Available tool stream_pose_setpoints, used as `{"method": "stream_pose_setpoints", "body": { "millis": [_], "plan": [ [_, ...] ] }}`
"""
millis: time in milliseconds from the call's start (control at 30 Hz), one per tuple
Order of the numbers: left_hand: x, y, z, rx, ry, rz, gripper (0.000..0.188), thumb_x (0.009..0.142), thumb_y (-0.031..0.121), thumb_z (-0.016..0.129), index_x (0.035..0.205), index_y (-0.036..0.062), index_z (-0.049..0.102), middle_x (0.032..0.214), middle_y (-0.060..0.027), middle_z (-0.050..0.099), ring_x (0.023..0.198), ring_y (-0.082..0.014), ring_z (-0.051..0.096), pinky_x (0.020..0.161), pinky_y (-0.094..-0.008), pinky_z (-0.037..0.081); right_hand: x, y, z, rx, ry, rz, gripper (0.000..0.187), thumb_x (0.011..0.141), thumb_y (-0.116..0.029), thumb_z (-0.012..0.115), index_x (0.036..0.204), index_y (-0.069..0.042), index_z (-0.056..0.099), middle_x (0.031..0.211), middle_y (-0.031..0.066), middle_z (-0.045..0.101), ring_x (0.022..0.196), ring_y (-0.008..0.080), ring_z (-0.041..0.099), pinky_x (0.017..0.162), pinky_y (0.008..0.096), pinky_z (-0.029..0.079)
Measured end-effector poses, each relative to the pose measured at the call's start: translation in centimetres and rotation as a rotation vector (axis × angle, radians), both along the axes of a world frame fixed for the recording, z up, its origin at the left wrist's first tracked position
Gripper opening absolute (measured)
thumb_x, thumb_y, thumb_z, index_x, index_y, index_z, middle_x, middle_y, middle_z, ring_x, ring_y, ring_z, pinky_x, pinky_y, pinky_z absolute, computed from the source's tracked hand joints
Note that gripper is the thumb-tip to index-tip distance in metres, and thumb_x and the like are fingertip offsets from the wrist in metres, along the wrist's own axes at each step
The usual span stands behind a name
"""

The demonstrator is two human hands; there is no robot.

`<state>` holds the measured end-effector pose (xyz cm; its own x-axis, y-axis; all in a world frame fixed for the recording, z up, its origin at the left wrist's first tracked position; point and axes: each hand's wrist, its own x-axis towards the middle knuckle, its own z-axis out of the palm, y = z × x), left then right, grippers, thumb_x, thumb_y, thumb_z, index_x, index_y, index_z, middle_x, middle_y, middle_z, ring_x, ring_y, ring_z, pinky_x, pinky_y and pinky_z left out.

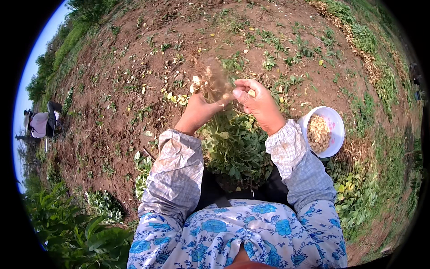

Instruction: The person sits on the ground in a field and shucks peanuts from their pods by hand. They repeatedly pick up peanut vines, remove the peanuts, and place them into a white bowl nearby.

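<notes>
My left hand (196,113) is wrapped round the stems of an uprooted peanut plant (219,143). Its roots (208,85), blurred by motion, point away from me with pale pods among them, while the leafy part hangs down toward my lap. Close by on the right, my right hand (260,106) is closed, thumb and fingers pinched together at the edge of the roots. What lies between those fingertips is too small to make out. To the right of my right forearm stands a white bucket (339,136), partly filled with picked peanuts (317,133).
Brown soil (112,112) with scattered leaves stretches ahead. Leafy plants (356,193) lie below the bucket, and a row of pulled plants (376,71) runs along the far right. Green bushes (85,237) fill the lower left. Another person (41,123) is at the far left.
</notes>
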<state>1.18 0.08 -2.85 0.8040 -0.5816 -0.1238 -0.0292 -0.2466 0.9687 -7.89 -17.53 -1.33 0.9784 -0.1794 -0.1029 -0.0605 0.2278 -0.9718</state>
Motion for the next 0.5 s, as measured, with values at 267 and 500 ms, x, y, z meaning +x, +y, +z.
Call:
{"method": "stream_pose_setpoints", "body": {
  "millis": [267, 500],
  "plan": [
    [0.4, 0.4, -1.8, 0.227, -0.160, -0.070, 0.028, 0.077, 0.012, 0.073, 0.103, 0.0000, 0.069, 0.091, -0.0032, 0.069, 0.079, -0.0079, 0.060, 0.072, -0.0266, 0.050, 1.2, 1.1, -2.3, -0.936, -0.223, -0.080, 0.056, 0.078, -0.034, 0.072, 0.118, 0.001, 0.056, 0.109, 0.0221, 0.062, 0.099, 0.0348, 0.061, 0.087, 0.0392, 0.050],
    [0.0, -0.4, 0.5, 0.693, -0.281, 0.029, 0.046, 0.070, 0.041, 0.074, 0.091, 0.0009, 0.070, 0.072, -0.0198, 0.067, 0.067, -0.0302, 0.067, 0.066, -0.0374, 0.053, 0.2, 2.7, -1.2, -1.148, -0.157, -0.172, 0.034, 0.082, -0.024, 0.063, 0.105, -0.001, 0.052, 0.079, 0.0190, 0.066, 0.069, 0.0383, 0.064, 0.061, 0.0471, 0.052]
  ]
}}
